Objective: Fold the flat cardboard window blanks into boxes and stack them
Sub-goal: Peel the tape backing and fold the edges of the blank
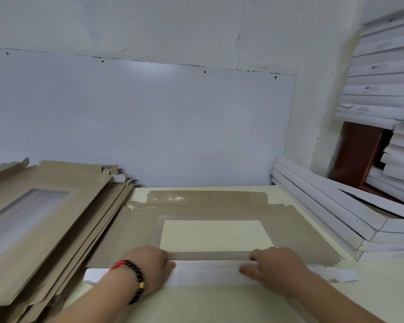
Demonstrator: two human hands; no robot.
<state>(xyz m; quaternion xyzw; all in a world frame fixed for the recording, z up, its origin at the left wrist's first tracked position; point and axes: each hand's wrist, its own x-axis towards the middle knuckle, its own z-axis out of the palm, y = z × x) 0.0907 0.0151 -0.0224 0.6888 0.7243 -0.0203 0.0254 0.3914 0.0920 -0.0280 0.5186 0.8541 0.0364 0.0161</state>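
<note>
A flat brown cardboard blank (296, 227) with a clear rectangular window (216, 235) lies on the pale table in front of me. Its near flap (208, 272) is folded up and back toward me, showing its white underside. My left hand (147, 264), with a beaded bracelet on the wrist, grips the folded flap's left part, fingers curled over the crease. My right hand (275, 264) grips the flap's right part the same way, thumb on the white side.
A tall pile of flat brown window blanks (40, 217) fills the left of the table. Folded white boxes (331, 215) are stacked at the right, with more white boxes (380, 73) piled higher behind them. A white wall panel (149, 117) stands at the table's far edge.
</note>
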